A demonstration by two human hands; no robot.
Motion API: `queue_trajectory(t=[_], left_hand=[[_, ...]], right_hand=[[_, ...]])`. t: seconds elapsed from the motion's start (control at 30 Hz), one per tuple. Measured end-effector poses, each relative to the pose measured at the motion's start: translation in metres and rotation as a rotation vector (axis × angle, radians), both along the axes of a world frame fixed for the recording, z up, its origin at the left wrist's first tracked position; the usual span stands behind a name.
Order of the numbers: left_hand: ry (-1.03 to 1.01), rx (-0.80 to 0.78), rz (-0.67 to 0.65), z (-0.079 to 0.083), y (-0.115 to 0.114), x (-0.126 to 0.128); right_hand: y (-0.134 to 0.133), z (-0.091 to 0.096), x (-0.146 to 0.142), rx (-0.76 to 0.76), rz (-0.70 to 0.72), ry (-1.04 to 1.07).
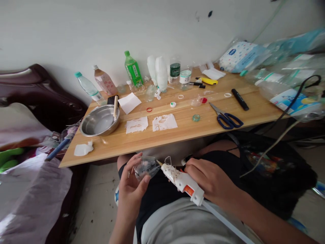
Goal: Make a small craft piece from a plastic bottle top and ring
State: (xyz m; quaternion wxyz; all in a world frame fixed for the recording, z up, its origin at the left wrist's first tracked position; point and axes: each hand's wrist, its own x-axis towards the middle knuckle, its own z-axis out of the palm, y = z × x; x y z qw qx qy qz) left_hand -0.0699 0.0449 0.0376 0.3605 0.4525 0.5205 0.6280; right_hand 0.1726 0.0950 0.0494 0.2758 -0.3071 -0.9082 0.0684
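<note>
My left hand (130, 184) is closed around a clear plastic bottle piece (146, 166), held over my lap below the table edge. My right hand (212, 179) grips a white glue gun (182, 181) with an orange trigger; its nozzle tip touches the plastic piece. A clear glue stick (223, 220) trails out of the gun's rear toward the lower right. Both hands sit close together in front of my dark shorts.
A wooden table (185, 127) carries a steel bowl (100, 121) with a stick in it, stained paper pieces (164, 122), blue scissors (225, 118), a black marker (240, 99), bottle caps and rings, and several bottles (133, 69) by the wall. Plastic bags lie right; bedding lies left.
</note>
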Motion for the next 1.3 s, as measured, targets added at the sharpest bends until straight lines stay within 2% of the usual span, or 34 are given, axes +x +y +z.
queue_trajectory(t=[0.2, 0.5, 0.7, 1.13, 1.3], left_hand=[[-0.05, -0.022, -0.024, 0.003, -0.0024, 0.0011], [-0.056, -0.004, 0.029, -0.0015, -0.004, -0.0011], [-0.06, -0.095, 0.033, 0.0041, -0.0046, 0.0007], [-0.073, -0.011, -0.118, -0.0001, -0.0024, -0.0026], [-0.09, -0.006, -0.126, -0.0003, -0.0025, -0.0026]], right_hand=[[0.0, 0.0003, -0.0003, 0.017, -0.004, 0.0], [-0.0009, 0.0025, 0.0001, 0.03, 0.006, 0.018], [-0.0025, -0.0005, 0.0014, -0.011, -0.005, -0.009], [-0.0016, 0.0003, 0.0042, 0.011, 0.001, 0.046], [-0.0023, -0.001, 0.0037, 0.0, -0.008, -0.005]])
